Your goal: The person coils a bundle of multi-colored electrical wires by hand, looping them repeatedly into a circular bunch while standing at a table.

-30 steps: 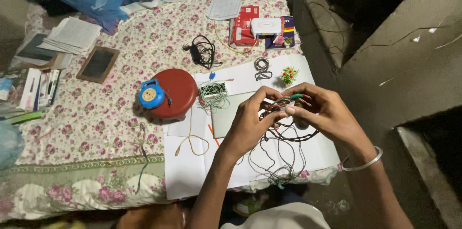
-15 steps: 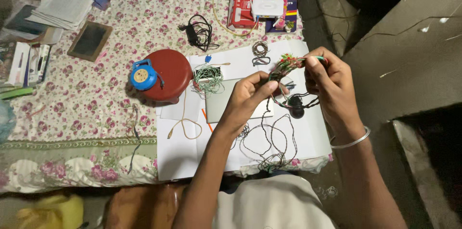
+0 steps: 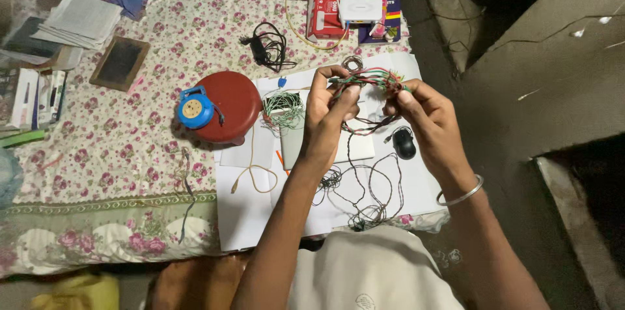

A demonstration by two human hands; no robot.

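head view | left hand (image 3: 329, 111) is pinching a tangle of red and green wires (image 3: 368, 82) at its 9 o'clock end | right hand (image 3: 426, 118) is gripping the same tangle at 3 o'clock | tangle is hanging above white paper sheets (image 3: 247, 212) | red round tin (image 3: 228, 108) is sitting at 9 o'clock | black mouse (image 3: 404, 142) is lying at 5 o'clock
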